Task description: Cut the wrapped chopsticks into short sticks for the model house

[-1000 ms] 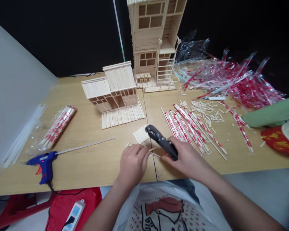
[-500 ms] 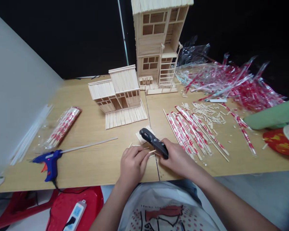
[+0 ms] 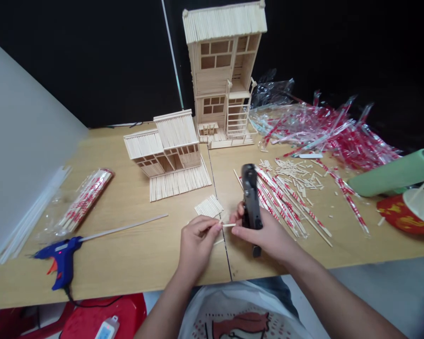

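My left hand [image 3: 199, 241] is closed, pinching a short thin wooden stick [image 3: 229, 225] between thumb and fingertips. The stick points right, its free end close to my right thumb. My right hand [image 3: 265, 230] is wrapped round a black plier-like tool [image 3: 250, 197], which stands nearly upright; its jaws are hard to make out. Just beyond my left hand lies a small flat panel of stick pieces [image 3: 209, 206]. Behind it stands a small stick-built house [image 3: 176, 146] with a slatted floor in front.
A tall stick-built house [image 3: 226, 66] stands at the back. Wrapped chopsticks [image 3: 282, 202], cut pieces [image 3: 297, 172] and crumpled wrappers [image 3: 325, 127] lie on the right, near a green cylinder [image 3: 392, 172]. At left are a blue glue gun [image 3: 61, 259] and a packed chopstick bundle [image 3: 86, 197].
The black tool has swung from slanting over the small panel to nearly upright, and has moved right, away from my left hand. My head view has tilted up slightly.
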Demonstrator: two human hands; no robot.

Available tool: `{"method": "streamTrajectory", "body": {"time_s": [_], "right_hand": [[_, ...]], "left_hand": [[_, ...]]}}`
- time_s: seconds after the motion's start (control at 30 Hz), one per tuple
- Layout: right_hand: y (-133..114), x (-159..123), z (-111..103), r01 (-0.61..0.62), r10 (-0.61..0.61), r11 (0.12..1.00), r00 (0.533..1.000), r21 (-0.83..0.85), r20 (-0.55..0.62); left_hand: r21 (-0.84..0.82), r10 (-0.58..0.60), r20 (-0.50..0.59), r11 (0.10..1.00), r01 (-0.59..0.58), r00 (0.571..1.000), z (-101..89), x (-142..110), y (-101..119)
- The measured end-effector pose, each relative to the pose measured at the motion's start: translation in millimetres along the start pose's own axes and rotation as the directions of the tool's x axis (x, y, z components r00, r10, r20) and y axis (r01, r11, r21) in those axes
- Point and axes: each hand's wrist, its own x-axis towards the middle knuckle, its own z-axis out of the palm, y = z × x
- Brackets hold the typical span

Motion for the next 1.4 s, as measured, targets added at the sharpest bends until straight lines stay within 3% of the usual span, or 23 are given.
{"method": "streamTrajectory", "body": {"time_s": [0.07,0.13,0.2,0.4,0.6,0.97,1.2,1.4], "right_hand": [[3,0,6,0.065,-0.060,0.981,0.998,0.180,-0.036],[5,1,13,0.143,-0.123,0.964,0.987,0.223,-0.102],[5,3,17,0.196,-0.165,0.959,0.973,0.205,-0.161],[-2,6,14,0.233,-0.197,0.964,0.951,0.131,-0.238],[-9,3,10,0.233,-0.211,0.970,0.950,0.073,-0.229],[-13,11,5,0.115,-0.095,0.930,0.993,0.348,-0.074],[-15,12,10,0.104,-0.076,0.932,0.993,0.347,-0.092],[-12,13,10,0.126,-0.092,0.958,0.986,0.258,-0.139]], "left_hand": [[-0.187,-0.157,-0.016,0.971,0.152,0.987,4.6,3,1],[-0.328,-0.267,0.033,0.907,0.263,0.963,9.6,5,4],[-0.383,-0.307,0.055,0.873,0.304,0.950,13.2,6,9],[-0.157,-0.140,0.046,0.977,0.146,0.989,9.5,11,23],[0.058,0.003,0.089,0.998,-0.009,0.996,4.8,13,31],[0.110,0.237,0.077,0.963,-0.245,0.968,-2.2,13,29],[0.135,0.263,0.043,0.954,-0.266,0.964,-2.3,13,29],[0.095,0.109,0.046,0.989,-0.113,0.993,2.0,12,28]]}}
